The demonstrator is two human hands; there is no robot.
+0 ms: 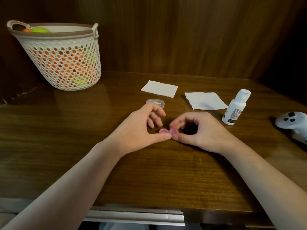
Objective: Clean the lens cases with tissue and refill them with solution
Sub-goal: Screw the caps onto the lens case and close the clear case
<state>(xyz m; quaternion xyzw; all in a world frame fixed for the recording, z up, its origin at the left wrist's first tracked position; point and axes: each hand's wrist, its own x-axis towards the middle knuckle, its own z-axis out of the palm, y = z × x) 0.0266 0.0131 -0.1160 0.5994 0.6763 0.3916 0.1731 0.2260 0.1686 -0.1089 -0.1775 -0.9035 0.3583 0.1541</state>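
A pink two-cup lens case (168, 131) lies on the wooden table (66, 138) between my hands. My left hand (141, 128) pinches its left cup with the thumb in front and curled fingers behind. My right hand (197, 131) pinches the right cup the same way. A clear lens case (156, 102) sits just behind my left hand. Two white tissues lie further back: a folded one (159, 88) and a flat one (205, 100). A white solution bottle (235, 107) with its cap on stands upright to the right.
A white mesh basket (61, 57) holding orange and green items stands at the back left. A white game controller (292, 123) lies at the right edge. Dark wood panelling closes off the back. The table's front edge has a metal rail (134, 216).
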